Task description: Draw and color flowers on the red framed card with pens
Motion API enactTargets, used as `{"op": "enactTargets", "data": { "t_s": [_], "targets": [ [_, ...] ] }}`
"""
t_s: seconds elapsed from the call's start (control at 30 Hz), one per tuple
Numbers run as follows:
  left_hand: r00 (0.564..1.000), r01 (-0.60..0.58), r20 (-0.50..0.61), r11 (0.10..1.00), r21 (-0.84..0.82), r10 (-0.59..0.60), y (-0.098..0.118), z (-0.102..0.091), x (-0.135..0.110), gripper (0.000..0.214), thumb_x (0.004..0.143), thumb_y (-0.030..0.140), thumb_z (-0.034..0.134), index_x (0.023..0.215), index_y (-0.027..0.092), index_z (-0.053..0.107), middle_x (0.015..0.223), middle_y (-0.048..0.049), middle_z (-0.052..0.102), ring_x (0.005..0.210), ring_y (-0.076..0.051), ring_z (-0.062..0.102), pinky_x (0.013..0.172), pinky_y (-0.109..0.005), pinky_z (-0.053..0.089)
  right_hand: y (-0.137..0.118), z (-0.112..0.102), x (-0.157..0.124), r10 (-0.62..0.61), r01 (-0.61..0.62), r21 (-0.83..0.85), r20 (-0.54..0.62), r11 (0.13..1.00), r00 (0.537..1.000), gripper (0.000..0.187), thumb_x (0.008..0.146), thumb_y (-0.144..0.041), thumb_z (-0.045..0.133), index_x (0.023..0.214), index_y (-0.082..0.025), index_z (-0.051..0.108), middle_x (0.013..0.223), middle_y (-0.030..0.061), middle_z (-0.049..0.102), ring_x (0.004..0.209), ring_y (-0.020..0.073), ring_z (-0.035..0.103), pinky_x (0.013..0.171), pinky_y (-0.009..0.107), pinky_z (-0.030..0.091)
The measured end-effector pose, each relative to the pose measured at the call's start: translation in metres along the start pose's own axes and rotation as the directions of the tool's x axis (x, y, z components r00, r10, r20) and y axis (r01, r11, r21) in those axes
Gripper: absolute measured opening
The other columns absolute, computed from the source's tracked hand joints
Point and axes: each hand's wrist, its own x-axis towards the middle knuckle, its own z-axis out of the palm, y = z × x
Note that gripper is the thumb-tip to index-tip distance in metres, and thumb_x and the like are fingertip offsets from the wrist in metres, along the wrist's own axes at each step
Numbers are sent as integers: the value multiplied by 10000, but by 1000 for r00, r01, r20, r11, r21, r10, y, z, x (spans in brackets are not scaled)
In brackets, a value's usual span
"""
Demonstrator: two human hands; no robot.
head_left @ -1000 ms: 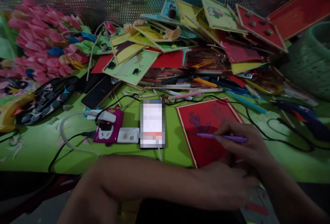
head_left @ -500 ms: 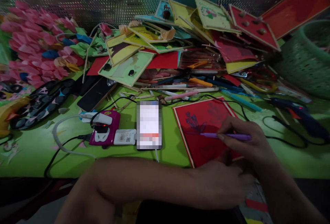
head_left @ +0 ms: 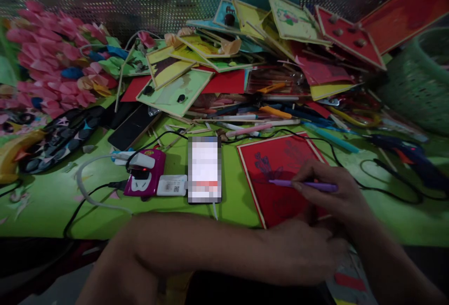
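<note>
While the right hand [head_left: 336, 197] pinches a pen [head_left: 319, 186] between its fingers, tip at the drawing [head_left: 264, 164] on the card [head_left: 268, 201], the left hand [head_left: 305, 251] lies at its near edge, fingers too hidden to read. The card sits on the counter [head_left: 234, 192], right of the lit phone [head_left: 205, 169].

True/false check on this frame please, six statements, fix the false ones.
1. The right hand holds a slim purple pen. True.
2. A rectangular phone with a lit screen lies left of a flat red panel with pale edging strips. True.
3. The pen's tip is over the phone. False: it is at the red panel.
4. A dark blue glue gun with an orange trigger lies right of the panel. True.
5. Only one hand shows. False: the left hand shows too.
6. Nothing lies left of the phone. False: a magenta plastic socket block does.
</note>
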Motion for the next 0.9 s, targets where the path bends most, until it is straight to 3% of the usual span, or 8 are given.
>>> {"op": "enactTargets", "data": {
  "t_s": [0.27,0.4,0.7,0.9],
  "targets": [
    [1000,2,-11,998,-65,-3,1,5,3,421,968,130,417,1196,150,771,1297,-148,679,1194,-281,647,782,-381,543,-3,4,3,-26,26,3,35,1000,999,189,925,-390,720,806,-244,718,662,3,652,528,161,530,496,304,395],
    [1000,13,-14,999,-38,-14,1,3,2,436,973,124,415,1257,138,746,1320,-150,673,1206,-271,642,823,-388,536,-3,7,4,-29,29,7,46,1000,998,194,921,-402,728,819,-237,719,692,7,673,562,164,568,521,298,423],
    [998,4,-59,1000,-6,-4,2,4,1,383,957,139,468,1181,135,779,1234,-158,699,1105,-256,668,788,-378,518,-3,11,5,6,-6,-6,65,1000,998,185,923,-407,715,844,-239,712,722,5,686,570,159,570,531,295,431],
    [1000,-6,-18,1000,-4,6,0,1,1,407,960,133,445,1206,160,768,1290,-151,676,1198,-280,641,842,-401,525,-2,7,2,-1,2,-21,46,1000,999,159,926,-365,707,815,-251,710,686,-5,652,558,158,550,519,298,404]
  ]
}}
